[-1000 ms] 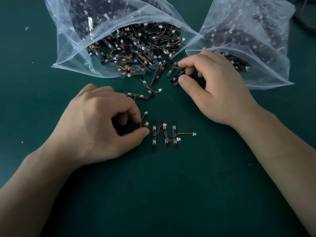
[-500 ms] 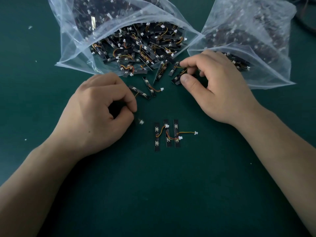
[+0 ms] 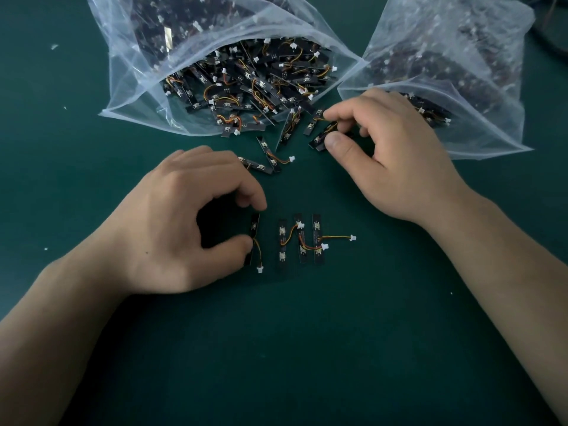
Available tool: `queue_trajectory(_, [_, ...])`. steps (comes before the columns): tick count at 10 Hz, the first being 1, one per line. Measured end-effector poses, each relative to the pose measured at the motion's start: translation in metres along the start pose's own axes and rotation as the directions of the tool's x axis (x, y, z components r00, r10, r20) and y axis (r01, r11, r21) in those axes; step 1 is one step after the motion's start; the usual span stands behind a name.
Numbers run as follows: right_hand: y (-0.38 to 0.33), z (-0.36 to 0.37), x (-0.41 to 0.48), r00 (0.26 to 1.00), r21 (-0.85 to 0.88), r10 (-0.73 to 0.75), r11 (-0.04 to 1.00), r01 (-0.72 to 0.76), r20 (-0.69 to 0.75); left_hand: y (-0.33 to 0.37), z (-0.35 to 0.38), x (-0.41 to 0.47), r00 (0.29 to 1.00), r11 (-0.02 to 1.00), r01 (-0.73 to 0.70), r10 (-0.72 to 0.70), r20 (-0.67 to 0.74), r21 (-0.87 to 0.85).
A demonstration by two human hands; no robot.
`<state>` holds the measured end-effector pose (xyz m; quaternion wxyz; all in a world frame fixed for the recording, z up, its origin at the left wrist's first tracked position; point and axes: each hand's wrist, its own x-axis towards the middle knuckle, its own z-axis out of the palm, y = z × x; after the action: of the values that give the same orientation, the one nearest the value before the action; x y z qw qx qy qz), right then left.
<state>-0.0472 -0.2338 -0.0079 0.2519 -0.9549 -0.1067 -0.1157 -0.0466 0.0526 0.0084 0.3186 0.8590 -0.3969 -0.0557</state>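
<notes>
**Two hands sorting small wired circuit boards**

The left hand (image 3: 172, 222) pinches a black strip board (image 3: 254, 229) on edge, just left of three flat boards (image 3: 302, 241) on a green mat (image 3: 307, 348). The right hand (image 3: 396, 158) pinches another board (image 3: 319, 139) beside an open plastic bag (image 3: 138, 87). The print on the boards is too small to read.

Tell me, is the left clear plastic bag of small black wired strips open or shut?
Open: the bag gapes at its mouth, black strips spilling onto the green table.

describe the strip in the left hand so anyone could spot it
On the green mat, three black strips lie flat in a row. Just left of them, the left hand pinches a fourth strip. Only it stands tilted on edge, white plug nearest you.
</notes>
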Motion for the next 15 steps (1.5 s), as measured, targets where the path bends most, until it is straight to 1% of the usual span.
queue_trajectory(1, [0.0,0.0,0.0,1.0,0.004,0.0,1.0,0.0,-0.003,0.001,0.001,0.0,0.998,0.997,-0.008,0.003,0.063,0.074])
queue_trajectory(4, [0.001,0.0,0.001,1.0,0.005,0.001,1.0,-0.001,-0.004,-0.003,0.0,-0.001,0.998,0.994,-0.014,0.007,0.057,0.109])
queue_trajectory(5, [0.001,0.001,0.001,1.0,0.006,0.001,1.0,-0.001,-0.001,-0.003,0.001,-0.001,0.999,0.993,-0.015,0.009,0.053,0.119])
queue_trajectory(7, [0.001,0.001,0.002,1.0,0.003,-0.001,1.0,0.001,0.002,-0.002,0.004,-0.001,0.999,0.997,-0.017,0.014,0.041,0.076])
queue_trajectory(8, [0.0,0.001,0.001,1.0,0.002,-0.003,1.0,0.003,0.007,0.002,0.006,0.0,0.999,0.994,-0.021,0.017,0.035,0.107])
queue_trajectory(10, [0.001,0.001,0.001,1.0,-0.003,-0.001,1.0,0.001,0.009,0.02,0.02,0.0,1.0,0.974,-0.02,0.02,0.003,0.225])
queue_trajectory(11, [0.001,0.0,0.001,1.0,-0.004,0.0,1.0,0.0,0.01,0.019,0.02,-0.001,1.0,0.976,0.002,0.0,-0.013,0.217])
queue_trajectory(15, [0.001,-0.001,0.001,1.0,-0.008,-0.002,1.0,0.002,0.013,0.018,0.024,0.0,0.999,0.975,0.013,-0.003,-0.048,0.221])
